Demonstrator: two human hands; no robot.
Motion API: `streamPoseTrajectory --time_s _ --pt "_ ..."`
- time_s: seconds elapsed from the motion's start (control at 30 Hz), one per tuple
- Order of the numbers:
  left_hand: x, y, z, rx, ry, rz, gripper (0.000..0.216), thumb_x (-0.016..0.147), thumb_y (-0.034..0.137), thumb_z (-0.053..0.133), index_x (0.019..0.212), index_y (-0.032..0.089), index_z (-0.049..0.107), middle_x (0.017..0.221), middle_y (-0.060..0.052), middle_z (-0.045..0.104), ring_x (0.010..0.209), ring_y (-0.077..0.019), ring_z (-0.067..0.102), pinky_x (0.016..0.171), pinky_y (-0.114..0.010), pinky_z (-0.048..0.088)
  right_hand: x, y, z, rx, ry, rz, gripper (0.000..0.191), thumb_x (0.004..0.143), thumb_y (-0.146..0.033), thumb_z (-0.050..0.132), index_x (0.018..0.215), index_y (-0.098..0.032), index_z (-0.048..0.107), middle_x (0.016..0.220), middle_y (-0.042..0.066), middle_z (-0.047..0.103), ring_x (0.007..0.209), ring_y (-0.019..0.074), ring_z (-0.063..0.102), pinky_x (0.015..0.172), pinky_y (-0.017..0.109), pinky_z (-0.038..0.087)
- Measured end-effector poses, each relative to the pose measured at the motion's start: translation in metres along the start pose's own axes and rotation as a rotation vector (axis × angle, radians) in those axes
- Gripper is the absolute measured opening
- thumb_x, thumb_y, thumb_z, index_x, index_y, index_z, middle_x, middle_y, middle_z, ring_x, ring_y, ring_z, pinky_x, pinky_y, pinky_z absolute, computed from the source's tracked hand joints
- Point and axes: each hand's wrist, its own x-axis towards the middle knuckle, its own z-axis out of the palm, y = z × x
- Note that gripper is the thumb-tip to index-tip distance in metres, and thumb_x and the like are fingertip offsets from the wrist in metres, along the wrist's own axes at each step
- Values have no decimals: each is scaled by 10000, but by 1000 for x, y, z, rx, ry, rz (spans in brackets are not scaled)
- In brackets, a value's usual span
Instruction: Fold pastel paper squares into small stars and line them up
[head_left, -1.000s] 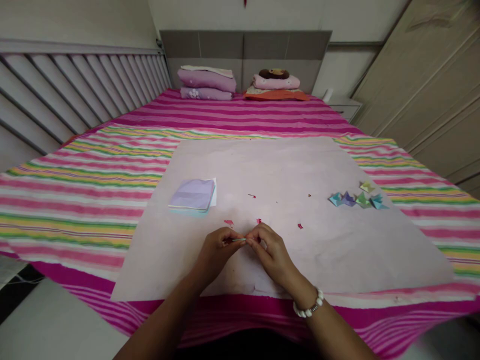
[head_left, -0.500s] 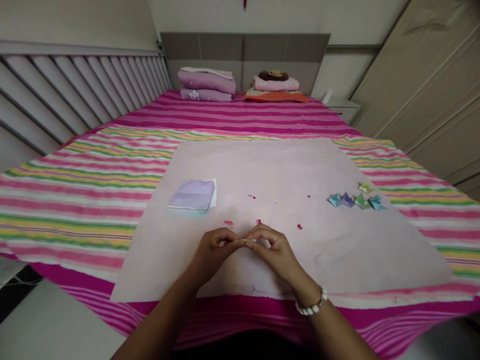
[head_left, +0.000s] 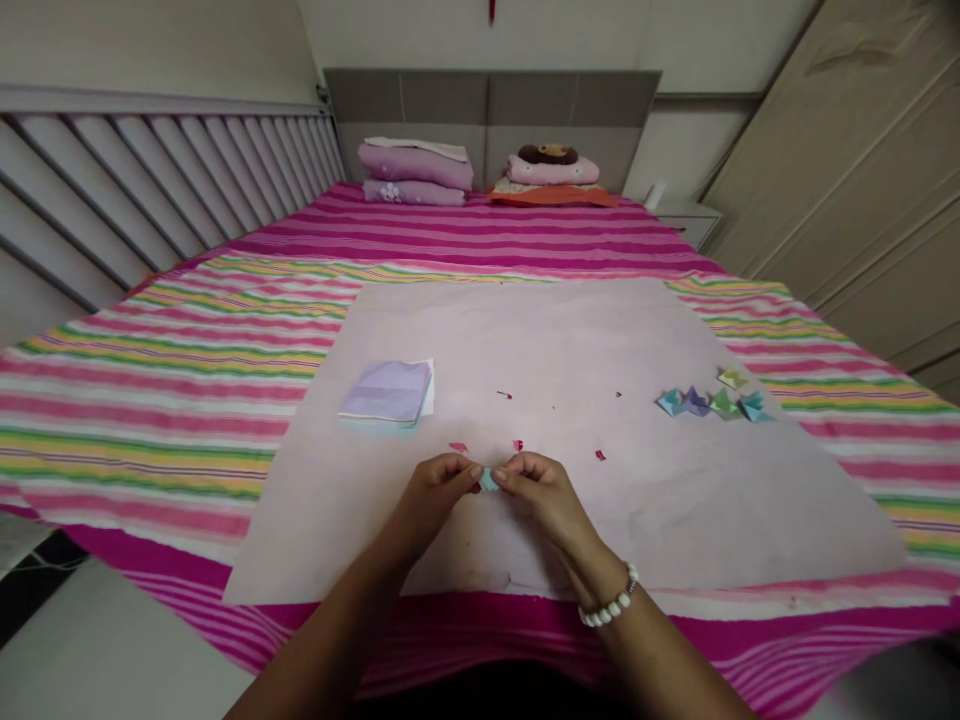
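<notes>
A small piece of light blue folded paper (head_left: 488,480) is pinched between my two hands, above the near middle of a large pale sheet (head_left: 570,330). My left hand (head_left: 439,490) grips its left side between thumb and fingers. On its right side, my right hand (head_left: 544,490) pinches it the same way; a white bead bracelet circles that wrist. Part of the paper is hidden by the fingertips. Just beyond the hands lie a pink scrap (head_left: 458,447) and a small red scrap (head_left: 518,445).
A stack of square paper (head_left: 386,390), lilac on top, lies at the left of the sheet. Several folded paper pieces (head_left: 696,402) in blue, purple, green and yellow sit at the right. Another red scrap (head_left: 600,455) lies right of the hands. Folded bedding (head_left: 416,170) is stacked by the headboard.
The blue paper has been turned from edge-on so that more of its face shows. Both hands have shifted their pinch, with the fingertips nearer its upper sides.
</notes>
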Motion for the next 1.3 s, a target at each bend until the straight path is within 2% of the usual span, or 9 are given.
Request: streamPoseTrajectory --time_s 0.13,0.23,0.33,0.63,0.77,0.83,0.93,1.1,1.3 --pt "-3 -5 2 -90 -5 119 240 745 284 667 961 179 653 1016 -69 675 912 -190 644 810 -340 518 0 2 2 166 37 136 338 539 -365 846 487 -169 576 444 -39 526 464 86 434 498 228 342" --pt "-5 -6 0 -59 1 282 206 713 216 712 908 197 652 1207 -96 586 1060 -215 605 830 -336 534 -1 1 3 259 43 244 354 515 -344 868 496 -162 565 444 -42 523 423 71 419 458 223 327" --pt "-6 -4 -3 92 -22 400 11 765 185 677 767 194 670 1065 -87 628 1118 -225 569 803 -300 530 -3 -1 4 296 30 321 348 537 -357 863 533 -154 580 456 -38 536 408 68 430 442 218 343" --pt "-3 -4 1 169 8 519 38 814 180 641 817 194 676 826 -30 664 788 -145 601 699 -265 484 0 1 4 129 1 316 409 623 -500 783 564 -149 580 469 -23 540 374 64 411 403 217 305" --pt "-1 -8 0 105 43 322 27 796 210 654 785 191 668 779 -9 653 709 -126 584 640 -243 458 0 2 -1 -12 39 64 379 738 -534 671 728 -155 670 574 -3 586 477 101 474 489 244 367" --pt "0 -10 -1 29 58 225 59 782 243 663 785 184 661 745 -1 641 673 -122 578 625 -245 460 -1 2 -4 -97 81 -154 273 719 -444 721 797 -184 697 668 1 605 561 118 498 547 257 398" --pt "2 -13 0 -40 58 165 113 760 271 676 830 182 668 727 5 629 649 -117 571 610 -244 465 -1 3 -8 -203 25 -388 150 704 -309 754 822 -221 725 805 17 615 644 132 515 601 274 425" --pt "4 -14 4 -93 17 170 164 775 263 646 916 186 681 800 -13 637 652 -113 579 573 -231 483 3 9 -8 -308 -45 -466 71 758 -250 712 823 -226 730 794 28 624 682 147 544 623 287 454" --pt "17 -23 6 86 42 311 86 778 229 653 846 203 698 829 -19 658 730 -125 611 652 -235 508 17 17 -13 -410 -41 -541 38 796 -222 671 789 -215 708 764 25 619 685 155 568 614 287 461"
